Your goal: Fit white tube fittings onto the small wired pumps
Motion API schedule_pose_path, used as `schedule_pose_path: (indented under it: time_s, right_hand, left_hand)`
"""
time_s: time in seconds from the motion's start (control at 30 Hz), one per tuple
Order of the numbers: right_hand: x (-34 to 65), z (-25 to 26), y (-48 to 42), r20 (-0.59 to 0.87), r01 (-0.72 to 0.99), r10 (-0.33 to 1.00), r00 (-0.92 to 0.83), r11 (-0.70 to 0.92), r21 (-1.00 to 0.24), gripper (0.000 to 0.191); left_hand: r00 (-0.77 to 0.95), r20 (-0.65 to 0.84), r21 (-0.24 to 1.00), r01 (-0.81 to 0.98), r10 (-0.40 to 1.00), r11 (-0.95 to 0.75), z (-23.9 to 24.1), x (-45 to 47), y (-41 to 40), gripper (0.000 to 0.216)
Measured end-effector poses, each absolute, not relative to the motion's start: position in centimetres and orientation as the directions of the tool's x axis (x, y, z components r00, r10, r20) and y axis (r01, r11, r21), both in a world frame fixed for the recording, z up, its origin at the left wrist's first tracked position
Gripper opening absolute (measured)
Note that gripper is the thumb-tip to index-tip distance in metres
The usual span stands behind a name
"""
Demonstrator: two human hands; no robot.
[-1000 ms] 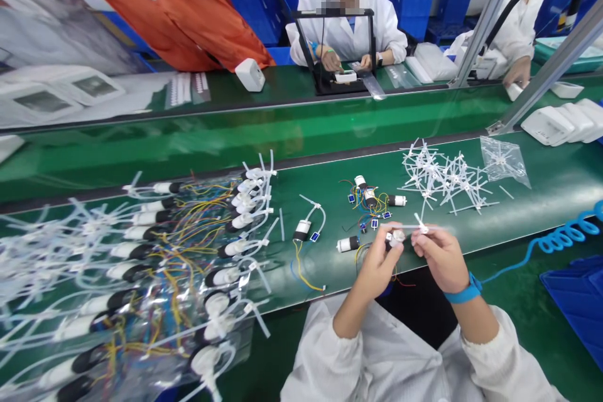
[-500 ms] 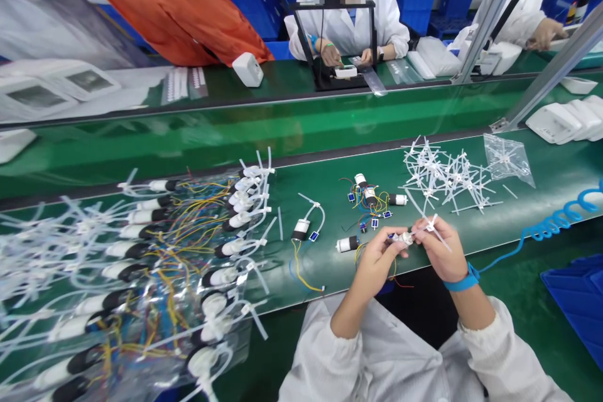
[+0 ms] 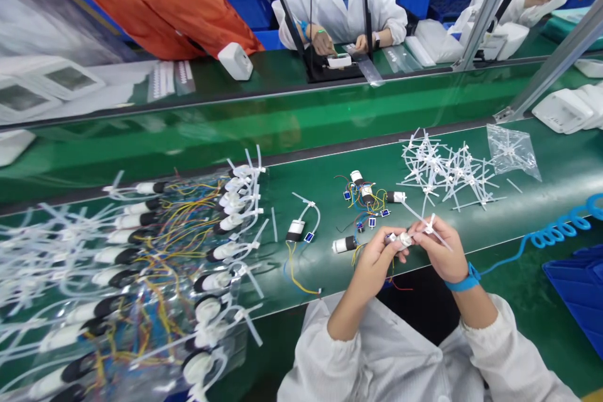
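At the front edge of the green bench, my left hand point(image 3: 376, 259) is closed around a small pump motor point(image 3: 404, 239) with a white end. Thin wires hang below that hand. My right hand point(image 3: 443, 252) pinches a white tube connector point(image 3: 430, 225) with several tubes sticking out, held against the pump's white end. Fingers hide the exact joint between them. Loose pump motors point(image 3: 366, 191) with coloured wires and small blue-and-white labels lie just beyond my hands. A pump with tubing attached point(image 3: 295, 230) rests further left.
Several tube connectors point(image 3: 426, 166) lie in a pile behind my right hand, beside a clear bag point(image 3: 511, 149). Rows of pumps with tubes point(image 3: 117, 255) fill the left. A coiled blue cord point(image 3: 551, 231) runs to my right wristband. A co-worker point(image 3: 346, 12) sits across the divider.
My hands keep almost the same grip on the pump and the tube connector. The view has shifted slightly, and a co-worker at the upper right now holds up a white part.
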State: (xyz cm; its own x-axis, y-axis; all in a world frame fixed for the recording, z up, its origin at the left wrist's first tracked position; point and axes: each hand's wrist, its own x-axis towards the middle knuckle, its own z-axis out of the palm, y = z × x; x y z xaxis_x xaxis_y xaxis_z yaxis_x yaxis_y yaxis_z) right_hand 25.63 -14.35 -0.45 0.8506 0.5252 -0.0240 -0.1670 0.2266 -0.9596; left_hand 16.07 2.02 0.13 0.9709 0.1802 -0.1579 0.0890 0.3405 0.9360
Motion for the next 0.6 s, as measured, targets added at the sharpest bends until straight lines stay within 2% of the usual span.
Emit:
schedule_pose_path:
  time_s: [0.33,0.6]
  right_hand:
    - [25.83,-0.21,-14.12,-0.043,-0.222,0.537,0.843,0.274,-0.936,0.021]
    - [26.00,0.46,-14.00,-0.065,-0.241,0.562,0.825,0.245,-0.939,0.028]
  left_hand:
    - [0.970,-0.177,0.934,0.111,0.169,0.340,0.43,15.99,2.13,0.043]
    - [0.967,-0.195,0.935,0.133,0.163,0.328,0.77,15.92,2.23,0.044]
